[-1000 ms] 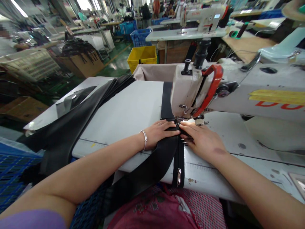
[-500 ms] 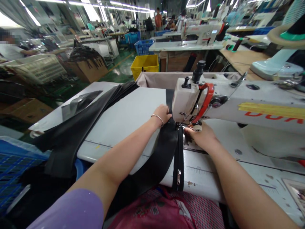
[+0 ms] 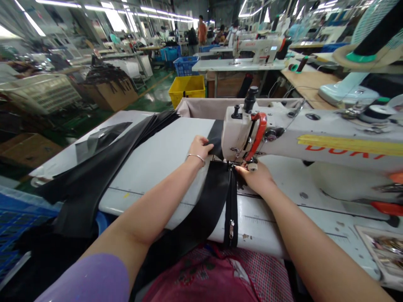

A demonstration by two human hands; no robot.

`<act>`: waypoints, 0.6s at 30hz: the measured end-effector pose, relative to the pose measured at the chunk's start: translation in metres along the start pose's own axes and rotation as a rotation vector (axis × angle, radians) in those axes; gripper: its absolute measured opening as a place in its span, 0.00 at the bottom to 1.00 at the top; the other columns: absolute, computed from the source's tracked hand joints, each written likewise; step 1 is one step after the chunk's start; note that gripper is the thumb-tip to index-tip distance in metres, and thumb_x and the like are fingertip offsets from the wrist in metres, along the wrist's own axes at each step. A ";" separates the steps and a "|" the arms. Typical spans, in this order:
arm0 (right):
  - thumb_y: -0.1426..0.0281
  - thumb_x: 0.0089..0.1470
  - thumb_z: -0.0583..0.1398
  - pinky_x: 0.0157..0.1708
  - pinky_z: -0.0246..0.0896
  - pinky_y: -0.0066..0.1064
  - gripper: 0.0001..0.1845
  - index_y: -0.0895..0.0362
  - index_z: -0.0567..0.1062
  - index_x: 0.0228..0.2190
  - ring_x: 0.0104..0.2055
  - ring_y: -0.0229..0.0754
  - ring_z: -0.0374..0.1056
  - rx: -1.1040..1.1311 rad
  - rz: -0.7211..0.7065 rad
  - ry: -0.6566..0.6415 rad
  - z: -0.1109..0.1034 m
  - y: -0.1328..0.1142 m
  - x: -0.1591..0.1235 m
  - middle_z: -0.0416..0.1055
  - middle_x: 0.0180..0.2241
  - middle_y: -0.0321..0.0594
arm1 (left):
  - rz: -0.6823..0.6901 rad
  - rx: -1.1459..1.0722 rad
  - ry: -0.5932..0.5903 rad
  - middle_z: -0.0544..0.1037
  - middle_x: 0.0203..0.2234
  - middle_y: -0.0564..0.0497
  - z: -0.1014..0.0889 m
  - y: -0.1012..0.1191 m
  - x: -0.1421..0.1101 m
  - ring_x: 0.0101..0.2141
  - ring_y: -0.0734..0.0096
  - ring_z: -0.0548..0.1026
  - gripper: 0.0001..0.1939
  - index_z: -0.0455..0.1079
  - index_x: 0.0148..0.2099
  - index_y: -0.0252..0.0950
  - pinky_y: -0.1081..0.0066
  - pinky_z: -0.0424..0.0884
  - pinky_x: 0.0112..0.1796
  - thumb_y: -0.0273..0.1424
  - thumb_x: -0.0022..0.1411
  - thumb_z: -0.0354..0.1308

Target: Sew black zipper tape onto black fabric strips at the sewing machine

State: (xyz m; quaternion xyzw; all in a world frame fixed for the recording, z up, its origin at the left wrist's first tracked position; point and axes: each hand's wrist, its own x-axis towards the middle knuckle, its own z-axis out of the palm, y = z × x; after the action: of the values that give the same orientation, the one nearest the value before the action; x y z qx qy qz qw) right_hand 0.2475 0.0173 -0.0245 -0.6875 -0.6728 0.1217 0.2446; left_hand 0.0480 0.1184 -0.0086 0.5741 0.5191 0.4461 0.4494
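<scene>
My left hand [image 3: 199, 150] is at the left edge of a wide black strip [image 3: 217, 188], beside the sewing machine head [image 3: 234, 132]. Its fingers are curled and its thumb points right, closed on the strip's edge. The strip runs under the presser foot [image 3: 231, 163] and curves down toward my lap. Alongside it lies a black zipper [image 3: 231, 201] with a silver slider [image 3: 231, 228], its lower end hanging at the table's front edge. My right hand [image 3: 256, 176] pinches the zipper just right of the foot, its fingertips partly hidden by the machine.
Black strips [image 3: 126, 147] are stacked across the left of the white table [image 3: 163, 142]. A blue basket [image 3: 19, 226] stands at lower left. Beyond are a yellow crate [image 3: 187, 86], a fan [image 3: 346, 88] and another sewing machine [image 3: 261, 48]. A metal-filled tray [image 3: 382, 247] sits at right.
My left hand has shifted left, away from the machine head, and more of the strip shows behind the foot. The zipper slider is slightly closer to the foot. The whole view has shifted a little.
</scene>
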 end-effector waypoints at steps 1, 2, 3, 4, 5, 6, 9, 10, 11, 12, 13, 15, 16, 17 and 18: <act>0.58 0.52 0.59 0.29 0.61 0.32 0.17 0.56 0.74 0.38 0.30 0.44 0.70 0.008 0.000 -0.012 -0.008 0.000 -0.010 0.74 0.30 0.42 | -0.025 0.014 0.009 0.74 0.33 0.50 -0.019 0.002 -0.006 0.29 0.72 0.74 0.21 0.61 0.49 0.35 0.68 0.73 0.32 0.22 0.54 0.60; 0.58 0.51 0.60 0.29 0.61 0.32 0.17 0.56 0.73 0.38 0.29 0.43 0.69 0.022 -0.006 -0.033 -0.016 -0.001 -0.022 0.74 0.29 0.40 | -0.050 0.037 0.007 0.74 0.33 0.51 -0.042 0.003 -0.014 0.28 0.72 0.74 0.24 0.60 0.51 0.36 0.67 0.74 0.32 0.22 0.52 0.60; 0.57 0.51 0.61 0.28 0.60 0.31 0.16 0.55 0.73 0.37 0.28 0.41 0.68 0.047 -0.021 -0.067 -0.024 -0.001 -0.036 0.73 0.28 0.38 | -0.070 0.067 -0.012 0.75 0.32 0.52 -0.069 0.004 -0.024 0.27 0.71 0.74 0.26 0.60 0.52 0.37 0.66 0.74 0.31 0.22 0.51 0.61; 0.57 0.53 0.60 0.28 0.60 0.31 0.14 0.54 0.72 0.36 0.28 0.40 0.67 0.085 -0.045 -0.110 -0.031 -0.003 -0.052 0.72 0.27 0.36 | -0.088 0.106 -0.053 0.75 0.32 0.52 -0.098 0.004 -0.036 0.27 0.70 0.75 0.27 0.62 0.52 0.37 0.65 0.75 0.33 0.22 0.49 0.63; 0.57 0.56 0.57 0.28 0.60 0.30 0.13 0.54 0.72 0.33 0.28 0.39 0.67 0.133 -0.084 -0.165 -0.037 -0.005 -0.069 0.71 0.26 0.34 | -0.108 0.148 -0.089 0.76 0.32 0.51 -0.126 0.005 -0.050 0.29 0.68 0.76 0.28 0.65 0.51 0.36 0.63 0.75 0.35 0.21 0.46 0.64; 0.58 0.59 0.54 0.28 0.60 0.30 0.13 0.53 0.72 0.32 0.28 0.38 0.67 0.188 -0.132 -0.224 -0.040 -0.009 -0.087 0.70 0.26 0.34 | -0.127 0.228 -0.136 0.76 0.31 0.51 -0.151 0.005 -0.065 0.32 0.65 0.76 0.27 0.68 0.50 0.35 0.60 0.75 0.38 0.20 0.44 0.65; 0.60 0.58 0.56 0.31 0.61 0.30 0.09 0.52 0.71 0.33 0.31 0.37 0.67 0.226 -0.222 -0.319 -0.040 -0.025 -0.133 0.70 0.32 0.33 | -0.019 0.614 -0.073 0.74 0.42 0.47 -0.192 0.006 -0.114 0.47 0.54 0.71 0.27 0.69 0.52 0.38 0.51 0.67 0.51 0.26 0.47 0.65; 0.60 0.55 0.60 0.31 0.62 0.30 0.10 0.52 0.70 0.35 0.32 0.38 0.67 0.174 -0.228 -0.317 -0.037 -0.031 -0.144 0.70 0.34 0.34 | 0.022 0.658 -0.039 0.72 0.47 0.47 -0.190 0.006 -0.131 0.51 0.54 0.69 0.25 0.69 0.52 0.39 0.51 0.64 0.54 0.28 0.50 0.64; 0.62 0.52 0.62 0.30 0.62 0.31 0.12 0.52 0.70 0.37 0.32 0.38 0.68 0.102 -0.235 -0.306 -0.034 -0.036 -0.153 0.70 0.37 0.34 | 0.044 0.649 -0.042 0.71 0.49 0.47 -0.182 0.005 -0.148 0.52 0.56 0.68 0.22 0.69 0.53 0.40 0.53 0.62 0.55 0.30 0.54 0.61; 0.64 0.51 0.63 0.29 0.61 0.31 0.13 0.52 0.69 0.39 0.33 0.39 0.68 0.022 -0.247 -0.291 -0.030 -0.040 -0.159 0.69 0.39 0.35 | 0.055 0.625 -0.110 0.72 0.49 0.48 -0.168 0.003 -0.165 0.49 0.59 0.71 0.19 0.68 0.53 0.40 0.55 0.65 0.54 0.32 0.59 0.57; 0.67 0.52 0.62 0.29 0.60 0.31 0.13 0.52 0.69 0.41 0.34 0.39 0.68 -0.054 -0.272 -0.278 -0.027 -0.043 -0.163 0.69 0.41 0.36 | 0.024 0.559 -0.257 0.74 0.45 0.48 -0.151 0.001 -0.182 0.43 0.63 0.74 0.17 0.67 0.54 0.40 0.59 0.70 0.49 0.33 0.62 0.53; 0.73 0.54 0.58 0.28 0.59 0.31 0.12 0.52 0.69 0.42 0.35 0.40 0.69 -0.173 -0.352 -0.259 -0.023 -0.045 -0.166 0.69 0.42 0.36 | -0.057 0.361 -0.692 0.78 0.38 0.51 -0.114 -0.008 -0.213 0.35 0.68 0.77 0.17 0.65 0.56 0.40 0.67 0.75 0.37 0.32 0.67 0.45; 0.74 0.55 0.56 0.28 0.58 0.31 0.12 0.51 0.69 0.42 0.34 0.39 0.69 -0.219 -0.388 -0.248 -0.023 -0.044 -0.166 0.69 0.41 0.36 | 0.011 0.340 -0.859 0.78 0.37 0.52 -0.097 -0.013 -0.227 0.34 0.70 0.77 0.16 0.66 0.54 0.41 0.69 0.76 0.36 0.31 0.68 0.45; 0.75 0.54 0.56 0.27 0.57 0.31 0.12 0.52 0.70 0.41 0.33 0.39 0.68 -0.258 -0.412 -0.234 -0.023 -0.043 -0.165 0.69 0.40 0.35 | 0.097 0.340 -0.982 0.78 0.37 0.52 -0.083 -0.017 -0.238 0.35 0.71 0.77 0.14 0.67 0.53 0.41 0.70 0.76 0.36 0.32 0.68 0.46; 0.75 0.54 0.56 0.26 0.56 0.31 0.11 0.52 0.70 0.40 0.32 0.39 0.68 -0.290 -0.423 -0.216 -0.023 -0.041 -0.164 0.70 0.39 0.35 | 0.204 0.375 -1.042 0.78 0.39 0.52 -0.071 -0.022 -0.248 0.36 0.71 0.77 0.12 0.68 0.51 0.40 0.70 0.75 0.38 0.32 0.68 0.49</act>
State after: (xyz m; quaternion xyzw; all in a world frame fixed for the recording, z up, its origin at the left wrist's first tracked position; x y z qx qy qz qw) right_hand 0.2128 -0.1487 -0.0109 -0.5425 -0.8341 0.0428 0.0904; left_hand -0.0412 -0.1237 -0.0270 0.8358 0.2408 0.0446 0.4913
